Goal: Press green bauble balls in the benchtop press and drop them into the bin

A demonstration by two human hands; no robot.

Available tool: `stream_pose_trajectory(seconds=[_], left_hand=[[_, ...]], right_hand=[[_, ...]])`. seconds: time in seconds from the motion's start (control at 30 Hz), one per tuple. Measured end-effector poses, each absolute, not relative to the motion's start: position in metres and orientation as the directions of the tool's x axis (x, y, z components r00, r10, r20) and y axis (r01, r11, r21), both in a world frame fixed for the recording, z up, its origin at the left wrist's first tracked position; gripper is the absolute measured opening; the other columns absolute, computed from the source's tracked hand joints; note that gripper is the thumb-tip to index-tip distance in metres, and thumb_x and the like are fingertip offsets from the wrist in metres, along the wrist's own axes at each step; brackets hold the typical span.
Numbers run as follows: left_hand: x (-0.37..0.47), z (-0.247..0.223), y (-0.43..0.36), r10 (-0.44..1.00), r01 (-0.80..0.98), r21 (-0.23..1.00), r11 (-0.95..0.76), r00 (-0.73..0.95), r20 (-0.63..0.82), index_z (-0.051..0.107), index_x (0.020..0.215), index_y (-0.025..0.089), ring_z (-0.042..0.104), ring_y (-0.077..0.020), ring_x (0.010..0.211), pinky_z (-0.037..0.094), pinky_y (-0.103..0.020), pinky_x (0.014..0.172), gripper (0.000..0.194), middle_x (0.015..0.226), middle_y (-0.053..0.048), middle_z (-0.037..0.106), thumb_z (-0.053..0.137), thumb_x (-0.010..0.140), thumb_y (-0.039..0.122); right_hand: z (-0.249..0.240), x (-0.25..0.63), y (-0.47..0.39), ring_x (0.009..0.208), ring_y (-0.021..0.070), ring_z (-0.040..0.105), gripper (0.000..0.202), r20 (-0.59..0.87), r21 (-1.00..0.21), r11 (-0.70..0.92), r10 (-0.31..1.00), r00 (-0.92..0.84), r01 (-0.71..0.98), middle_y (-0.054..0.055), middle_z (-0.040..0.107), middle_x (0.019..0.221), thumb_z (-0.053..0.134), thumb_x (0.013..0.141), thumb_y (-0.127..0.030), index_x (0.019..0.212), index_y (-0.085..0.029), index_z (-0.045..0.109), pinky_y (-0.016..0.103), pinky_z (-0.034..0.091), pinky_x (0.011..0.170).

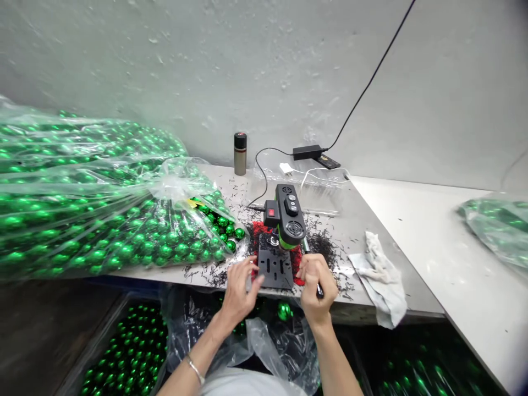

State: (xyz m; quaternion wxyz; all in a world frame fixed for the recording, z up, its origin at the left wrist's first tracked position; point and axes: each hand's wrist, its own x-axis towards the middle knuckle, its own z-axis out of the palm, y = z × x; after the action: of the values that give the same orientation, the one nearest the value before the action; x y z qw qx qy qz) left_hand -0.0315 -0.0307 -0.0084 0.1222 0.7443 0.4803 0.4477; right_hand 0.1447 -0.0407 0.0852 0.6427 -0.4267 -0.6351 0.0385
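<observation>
A small black machine [290, 212] with a red switch stands on the table, its slotted black plate [275, 264] toward me. My right hand [317, 283] is closed around a black-tipped lever [319, 290] at the machine's right side. At the plate's left edge, my left hand [241, 286] has its fingers apart and holds nothing visible. One green ball [284, 311] lies below the table's front edge. Red and black bits surround the machine's base.
A large clear bag of shiny green balls [103, 220] covers the left side. Behind stand a bottle [240, 155] and a power adapter [307, 152] with cables. A white cloth [381, 280] hangs over the front edge at right. Below left is a container of green balls [127, 346].
</observation>
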Motion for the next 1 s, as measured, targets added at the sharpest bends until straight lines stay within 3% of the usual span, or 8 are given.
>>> stream_pose_trajectory(seconds=[0.1, 0.2, 0.43, 0.53, 0.6, 0.7, 0.8, 1.0], left_hand=[[-0.050, 0.007, 0.015, 0.844, 0.748, 0.556, -0.362, 0.010, 0.536, 0.062, 0.105, 0.019, 0.062, -0.0307, 0.113, 0.048, -0.048, 0.096, 0.017, 0.119, -0.016, 0.069, 0.046, 0.100, 0.025], [-0.058, 0.021, 0.063, 0.934, 0.853, 0.477, -0.211, 0.032, 0.356, 0.065, 0.100, 0.016, 0.066, -0.0303, 0.100, 0.051, -0.043, 0.089, 0.019, 0.104, -0.016, 0.070, 0.047, 0.098, 0.021], [-0.052, 0.036, 0.118, 0.984, 0.867, 0.472, -0.162, 0.110, 0.137, 0.059, 0.063, 0.016, 0.070, -0.0319, 0.082, 0.053, -0.041, 0.079, 0.023, 0.062, -0.008, 0.061, 0.074, 0.079, 0.022], [-0.057, 0.040, 0.114, 0.987, 0.853, 0.499, -0.156, 0.121, 0.102, 0.066, 0.077, 0.014, 0.071, -0.0316, 0.084, 0.054, -0.042, 0.081, 0.012, 0.069, -0.009, 0.066, 0.073, 0.078, 0.023], [-0.059, 0.040, 0.100, 0.988, 0.761, 0.631, -0.151, 0.129, 0.081, 0.067, 0.097, 0.015, 0.071, -0.0289, 0.086, 0.055, -0.040, 0.081, 0.022, 0.082, -0.009, 0.071, 0.071, 0.081, 0.029], [-0.050, 0.030, 0.070, 0.988, 0.346, 0.936, -0.064, 0.155, 0.011, 0.063, 0.118, 0.018, 0.071, -0.0255, 0.097, 0.056, -0.038, 0.085, 0.042, 0.102, -0.010, 0.074, 0.069, 0.083, 0.040], [-0.029, 0.011, 0.044, 0.981, 0.052, 0.997, 0.051, 0.187, -0.060, 0.063, 0.123, 0.018, 0.070, -0.0243, 0.103, 0.056, -0.037, 0.090, 0.051, 0.110, -0.011, 0.074, 0.071, 0.080, 0.043], [-0.005, -0.014, 0.025, 0.982, 0.218, 0.971, -0.097, 0.177, 0.059, 0.067, 0.124, 0.020, 0.069, -0.0223, 0.095, 0.055, -0.038, 0.090, 0.043, 0.106, -0.007, 0.076, 0.067, 0.086, 0.041]], right_hand=[[0.078, 0.142, -0.041, 0.066, 0.0141, 0.053, 0.031, 0.764, -0.630, 0.615, 0.599, 0.239, 0.474, 0.001, 0.052, 0.070, 0.042, 0.096, -0.012, 0.067, -0.021, 0.048, 0.029, 0.041, 0.058], [0.078, 0.139, -0.041, 0.065, 0.0136, 0.053, 0.032, 0.758, -0.643, 0.608, 0.595, 0.268, 0.466, 0.000, 0.052, 0.070, 0.042, 0.096, -0.012, 0.066, -0.021, 0.047, 0.028, 0.041, 0.057], [0.080, 0.140, -0.041, 0.065, 0.0127, 0.053, 0.031, 0.771, -0.622, 0.614, 0.588, 0.245, 0.485, 0.001, 0.052, 0.071, 0.041, 0.096, -0.010, 0.068, -0.021, 0.048, 0.027, 0.041, 0.056], [0.081, 0.140, -0.042, 0.065, 0.0129, 0.053, 0.031, 0.779, -0.608, 0.617, 0.583, 0.229, 0.499, 0.000, 0.052, 0.070, 0.041, 0.095, -0.010, 0.067, -0.021, 0.047, 0.027, 0.041, 0.056], [0.082, 0.140, -0.042, 0.065, 0.0134, 0.054, 0.031, 0.781, -0.605, 0.616, 0.584, 0.223, 0.505, 0.000, 0.052, 0.069, 0.041, 0.095, -0.010, 0.067, -0.021, 0.046, 0.027, 0.041, 0.056], [0.082, 0.139, -0.041, 0.065, 0.0132, 0.054, 0.032, 0.783, -0.604, 0.616, 0.576, 0.234, 0.505, 0.000, 0.052, 0.068, 0.041, 0.095, -0.009, 0.066, -0.022, 0.045, 0.027, 0.041, 0.056], [0.082, 0.139, -0.041, 0.065, 0.0129, 0.054, 0.031, 0.793, -0.593, 0.623, 0.563, 0.233, 0.510, -0.001, 0.051, 0.066, 0.042, 0.094, -0.008, 0.067, -0.022, 0.045, 0.027, 0.041, 0.057], [0.084, 0.141, -0.042, 0.064, 0.0135, 0.055, 0.030, 0.803, -0.565, 0.615, 0.563, 0.196, 0.550, -0.001, 0.053, 0.066, 0.041, 0.094, -0.007, 0.068, -0.022, 0.047, 0.028, 0.043, 0.058]])
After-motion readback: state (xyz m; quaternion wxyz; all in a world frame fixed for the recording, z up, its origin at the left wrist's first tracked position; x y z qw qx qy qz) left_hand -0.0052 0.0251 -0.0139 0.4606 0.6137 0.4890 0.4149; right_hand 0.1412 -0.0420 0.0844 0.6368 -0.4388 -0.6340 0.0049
